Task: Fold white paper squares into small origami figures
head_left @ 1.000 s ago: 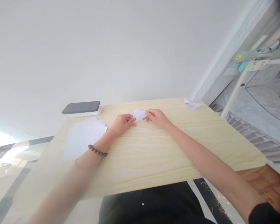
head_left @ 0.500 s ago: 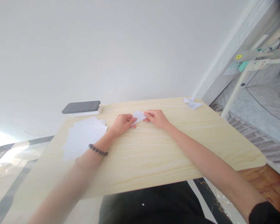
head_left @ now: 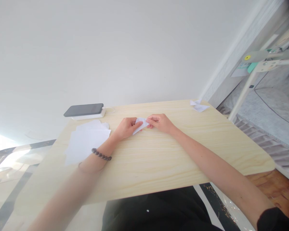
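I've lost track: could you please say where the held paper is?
The paper is near the head view's centre, over the table, held between the left hand and right hand.

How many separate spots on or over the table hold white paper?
3: a folded piece held between the left hand and right hand, overlapping sheets on the left of the table, and folded paper at its far right corner. Some sheets may be hidden underneath.

The paper (head_left: 141, 119) is white — the table (head_left: 163, 160), pale yellow wood-grain.
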Action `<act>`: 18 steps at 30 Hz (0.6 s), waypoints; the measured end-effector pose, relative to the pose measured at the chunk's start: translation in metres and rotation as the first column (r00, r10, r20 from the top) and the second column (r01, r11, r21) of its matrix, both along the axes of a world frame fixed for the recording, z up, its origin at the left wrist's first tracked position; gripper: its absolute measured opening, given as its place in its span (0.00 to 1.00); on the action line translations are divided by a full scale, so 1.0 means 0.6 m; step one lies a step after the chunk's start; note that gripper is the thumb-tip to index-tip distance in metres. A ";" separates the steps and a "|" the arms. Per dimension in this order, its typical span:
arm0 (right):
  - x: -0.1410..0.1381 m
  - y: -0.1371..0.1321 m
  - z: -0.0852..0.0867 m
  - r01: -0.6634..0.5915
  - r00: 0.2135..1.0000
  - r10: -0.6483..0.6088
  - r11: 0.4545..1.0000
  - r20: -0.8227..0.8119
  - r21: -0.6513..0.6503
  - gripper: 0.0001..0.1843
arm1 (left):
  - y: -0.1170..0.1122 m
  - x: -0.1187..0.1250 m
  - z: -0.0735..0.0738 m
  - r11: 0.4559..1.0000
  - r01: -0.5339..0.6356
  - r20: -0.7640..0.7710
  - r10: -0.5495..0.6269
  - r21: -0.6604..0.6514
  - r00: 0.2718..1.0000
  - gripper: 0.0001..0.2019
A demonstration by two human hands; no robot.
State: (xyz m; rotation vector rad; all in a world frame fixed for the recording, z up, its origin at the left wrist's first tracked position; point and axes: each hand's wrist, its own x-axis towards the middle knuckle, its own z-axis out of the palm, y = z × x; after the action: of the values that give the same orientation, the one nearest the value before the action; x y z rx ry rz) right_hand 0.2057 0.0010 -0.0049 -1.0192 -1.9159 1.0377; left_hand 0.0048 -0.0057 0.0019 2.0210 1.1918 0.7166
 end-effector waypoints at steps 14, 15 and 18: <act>-0.006 -0.008 0.005 -0.037 0.997 0.038 0.999 0.066 -0.015 0.15 | -0.002 0.004 0.010 0.986 0.032 -0.065 -0.022 0.166 0.998 0.20; -0.007 -0.008 0.005 -0.036 0.997 0.037 0.999 0.063 -0.015 0.15 | -0.002 0.003 0.010 0.986 0.032 -0.066 -0.021 0.165 0.998 0.20; -0.008 -0.009 0.005 -0.040 0.998 0.041 0.999 0.047 -0.015 0.15 | 0.000 0.001 0.008 0.991 0.038 -0.045 -0.032 0.132 0.998 0.21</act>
State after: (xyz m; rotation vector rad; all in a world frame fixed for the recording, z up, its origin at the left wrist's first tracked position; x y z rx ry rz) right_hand 0.2011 -0.0045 -0.0017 -1.0247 -1.9778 1.0596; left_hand 0.0055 -0.0059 0.0066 2.1717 1.1570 0.7561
